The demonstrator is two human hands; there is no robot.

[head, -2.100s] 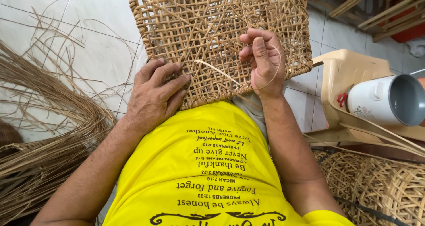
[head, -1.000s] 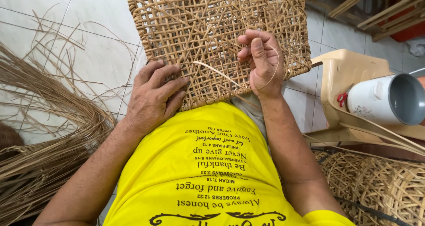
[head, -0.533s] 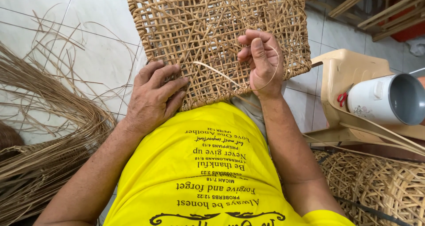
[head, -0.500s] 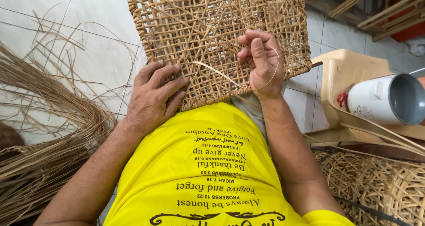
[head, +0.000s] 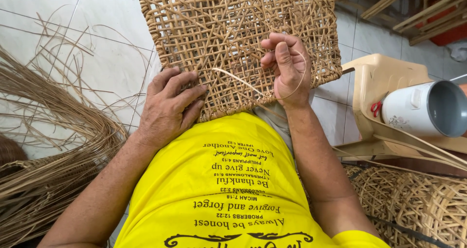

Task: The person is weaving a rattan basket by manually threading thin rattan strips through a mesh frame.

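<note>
Your left hand (head: 168,107) lies flat with fingers spread, pressing the near edge of the woven cane panel (head: 233,39) against your lap; it grips nothing, only steadies. Your right hand (head: 287,68) is curled, fingers pinched on a thin cane strand (head: 238,80) that runs from the weave between your two hands and loops back round the right wrist side.

Most of the panel looks finished: an open lattice of crossed, flat, tan strips with a thicker bound rim. The stretch just beyond your left fingertips looks looser and more tangled, so I judge some diagonal passes remain there, with the loose strand yet to be drawn tight.

Well out from your left hand, a bundle of raw cane strips (head: 44,160) fans over the white tiled floor (head: 97,44), dry and springy. Beyond your right hand stands a beige plastic stool (head: 369,82) bearing a glossy white mug (head: 423,109) on its side; near your right elbow sit rounded wicker baskets (head: 418,204).
</note>
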